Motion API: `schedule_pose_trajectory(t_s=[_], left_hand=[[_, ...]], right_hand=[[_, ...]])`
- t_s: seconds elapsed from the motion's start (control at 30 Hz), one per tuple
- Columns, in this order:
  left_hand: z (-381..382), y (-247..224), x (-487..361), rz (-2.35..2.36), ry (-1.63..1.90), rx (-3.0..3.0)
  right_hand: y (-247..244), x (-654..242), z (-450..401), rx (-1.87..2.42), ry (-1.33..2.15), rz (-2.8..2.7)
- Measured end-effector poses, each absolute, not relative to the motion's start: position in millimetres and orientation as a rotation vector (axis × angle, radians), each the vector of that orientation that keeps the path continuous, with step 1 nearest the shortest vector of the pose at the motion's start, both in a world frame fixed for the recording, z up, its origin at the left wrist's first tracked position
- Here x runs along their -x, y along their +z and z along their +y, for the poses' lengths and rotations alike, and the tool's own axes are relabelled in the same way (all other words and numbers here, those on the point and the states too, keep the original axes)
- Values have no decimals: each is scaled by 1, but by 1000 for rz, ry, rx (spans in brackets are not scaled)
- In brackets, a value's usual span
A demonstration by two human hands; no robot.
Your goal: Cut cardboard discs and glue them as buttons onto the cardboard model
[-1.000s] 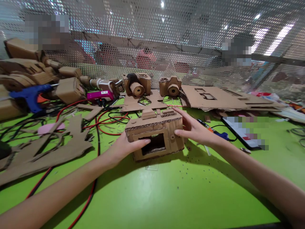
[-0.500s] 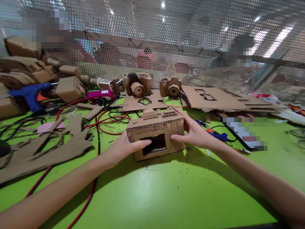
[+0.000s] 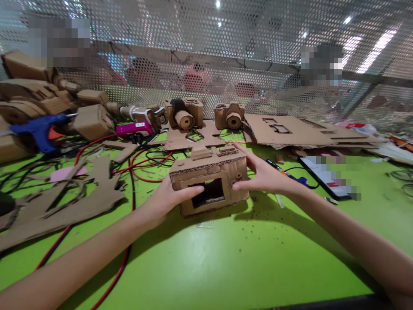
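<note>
Between both hands is a cardboard model camera [image 3: 209, 165], its back facing me, with a rectangular window cut in it. The opening is dark inside, and small raised cardboard parts sit on the top. My left hand [image 3: 167, 193] grips the left side, its thumb lying over the window's left edge. On the right side, my right hand [image 3: 258, 174] holds with its thumb on the back and the index finger over the top corner. Fingers behind the model are hidden. Its shadow falls on the green table [image 3: 200, 262] just below.
Two cardboard cameras [image 3: 185, 118] stand at the back. Cut cardboard sheets [image 3: 290, 131] lie behind right, near a phone-like device [image 3: 325, 176]. Leftward are a blue glue gun [image 3: 47, 129], a magenta tool [image 3: 134, 128], cables and cardboard scraps [image 3: 87, 193]. Perforated metal mesh [image 3: 206, 56] rises behind.
Both hands keep their grip on the cardboard camera, which has barely moved. The whole view has shifted slightly.
</note>
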State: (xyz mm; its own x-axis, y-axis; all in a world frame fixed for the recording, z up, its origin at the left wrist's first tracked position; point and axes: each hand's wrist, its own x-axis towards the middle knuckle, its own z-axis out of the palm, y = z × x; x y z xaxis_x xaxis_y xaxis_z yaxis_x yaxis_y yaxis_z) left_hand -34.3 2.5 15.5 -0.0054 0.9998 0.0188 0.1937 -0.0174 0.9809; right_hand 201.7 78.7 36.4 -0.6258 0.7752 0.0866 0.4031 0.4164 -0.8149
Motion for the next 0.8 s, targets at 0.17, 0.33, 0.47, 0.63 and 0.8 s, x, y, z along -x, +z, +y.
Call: schedule_pose_trajectory(t_s=[0.17, 0.33, 0.47, 0.63, 0.8], left_hand=[[14, 28, 51, 1448, 1343, -1354], [28, 31, 76, 1613, 1429, -1337], [39, 17, 85, 1667, 1320, -1392], [47, 5, 96, 1725, 1267, -1524], [42, 16, 113, 1762, 1452, -1786]], right_hand=[[67, -234, 86, 1014, 741, -2360], [57, -287, 84, 1314, 266, -2731], [36, -307, 76, 1416, 108, -2783], [16, -311, 80, 1412, 134, -2694], [5, -317, 88, 1329, 271, -2631]])
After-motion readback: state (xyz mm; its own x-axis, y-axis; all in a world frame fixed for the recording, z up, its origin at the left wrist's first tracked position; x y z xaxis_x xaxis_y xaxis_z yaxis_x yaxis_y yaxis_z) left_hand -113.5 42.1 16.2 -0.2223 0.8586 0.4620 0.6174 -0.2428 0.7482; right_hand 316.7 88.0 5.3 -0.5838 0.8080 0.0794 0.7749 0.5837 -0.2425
